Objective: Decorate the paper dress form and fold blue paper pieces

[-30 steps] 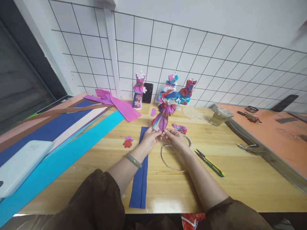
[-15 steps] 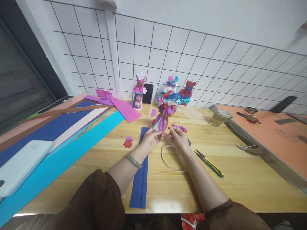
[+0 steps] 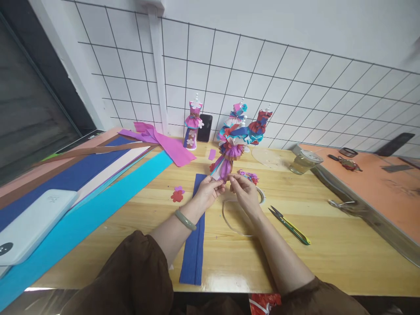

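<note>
A small dress form in ruffled paper (image 3: 233,146) stands in front of my hands, with red, blue, white and purple layers and a skirt of purple and white strips. My left hand (image 3: 210,190) pinches the lower edge of that skirt. Close beside it, my right hand (image 3: 243,188) has thumb and forefinger pressed together at the skirt's right edge; what lies between them is too small to make out. Under my left forearm runs a dark blue paper strip (image 3: 193,249). A roll of tape (image 3: 261,195) is partly hidden behind my right hand.
Yellow-green snips (image 3: 290,225) lie right of my right forearm. Other dressed forms (image 3: 193,124) and a phone (image 3: 205,127) stand at the wall. Crepe paper sheets (image 3: 131,179) and a white power bank (image 3: 37,225) are left; a cup (image 3: 305,162) is right.
My right hand has come closer to my left, its fingertips now at the skirt's edge. The whole view has shifted slightly.
</note>
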`<state>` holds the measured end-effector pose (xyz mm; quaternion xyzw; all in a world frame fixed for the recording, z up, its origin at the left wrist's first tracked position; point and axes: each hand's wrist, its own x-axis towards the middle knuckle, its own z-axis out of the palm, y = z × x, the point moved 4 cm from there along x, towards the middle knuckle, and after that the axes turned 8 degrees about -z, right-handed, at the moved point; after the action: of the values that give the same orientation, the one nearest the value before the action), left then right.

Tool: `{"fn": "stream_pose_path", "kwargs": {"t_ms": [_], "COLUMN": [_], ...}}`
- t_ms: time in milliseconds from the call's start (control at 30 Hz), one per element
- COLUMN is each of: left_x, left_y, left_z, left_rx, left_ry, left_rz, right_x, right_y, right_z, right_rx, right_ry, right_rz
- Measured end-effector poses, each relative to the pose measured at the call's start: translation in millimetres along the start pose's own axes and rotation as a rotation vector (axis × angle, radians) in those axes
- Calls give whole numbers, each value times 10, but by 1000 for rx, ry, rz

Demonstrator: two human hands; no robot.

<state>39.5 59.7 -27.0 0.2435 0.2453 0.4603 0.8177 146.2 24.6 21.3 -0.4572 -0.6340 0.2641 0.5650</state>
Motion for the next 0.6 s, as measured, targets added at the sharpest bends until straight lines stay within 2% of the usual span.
{"fn": "stream_pose_path", "kwargs": {"t_ms": [367,500,600], "left_x": [-4,-8,-7], "left_y": [5,10,-2], "left_z": [-38,-35,-32], "left_rx": [-83,-92,-87], "left_ry": [-19,-34,-27], "left_rz": [-60,-43,-52], "right_x": [29,28,-4], "right_y": [128,205,145], "right_z": [-15,-72,-94], "right_rx": [84,146,95], "right_ry": [36,102,168], "right_rz": [56,80,76]}}
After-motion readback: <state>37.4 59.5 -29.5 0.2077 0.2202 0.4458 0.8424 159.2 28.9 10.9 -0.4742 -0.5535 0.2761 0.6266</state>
